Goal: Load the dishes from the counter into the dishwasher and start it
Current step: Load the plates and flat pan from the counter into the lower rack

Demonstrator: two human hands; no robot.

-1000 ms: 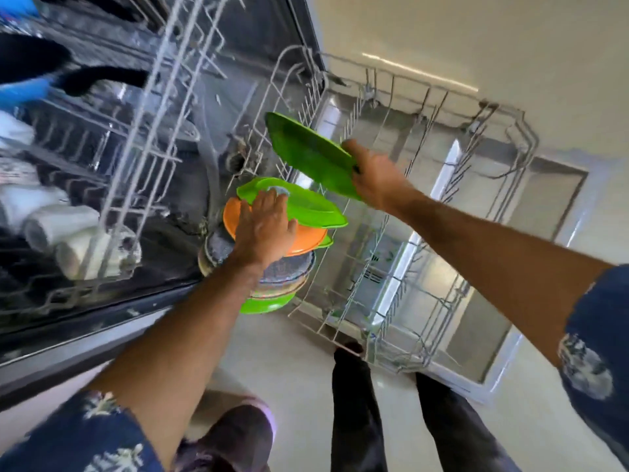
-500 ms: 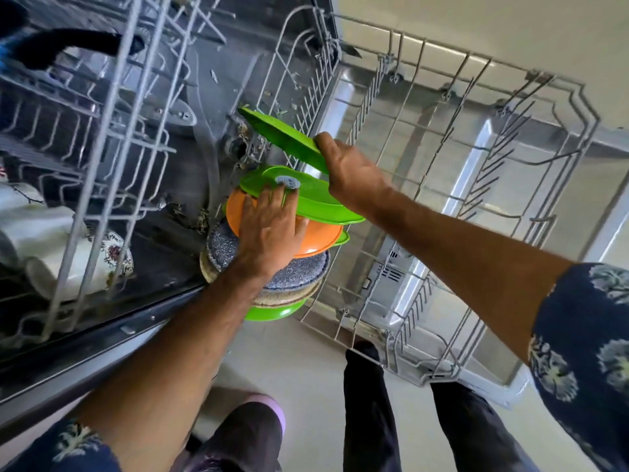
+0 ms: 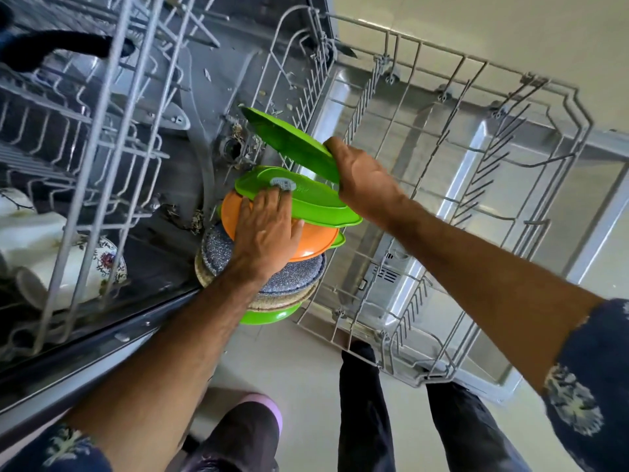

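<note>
My right hand (image 3: 366,180) grips a green plate (image 3: 289,141) by its near edge, tilted on edge over the left end of the pulled-out lower rack (image 3: 425,206). My left hand (image 3: 267,229) lies flat on a stack of plates (image 3: 269,267) at the rack's near-left corner. The stack has a green plate (image 3: 306,199) with a round sticker on top, then an orange plate (image 3: 235,212), a speckled grey plate (image 3: 289,270), a beige one and a green one at the bottom. The rest of the lower rack holds nothing.
The upper rack (image 3: 85,131) sticks out at the left with white cups and a flowered cup (image 3: 102,264). The open dishwasher door (image 3: 493,185) lies under the lower rack. Food bits litter the tub floor (image 3: 218,97). My legs stand on the tiled floor (image 3: 299,362) below.
My right hand has carried the tilted green plate a little left and down, closer to the rack's tines. My left hand has stayed on the stack. The camera has leaned in.
</note>
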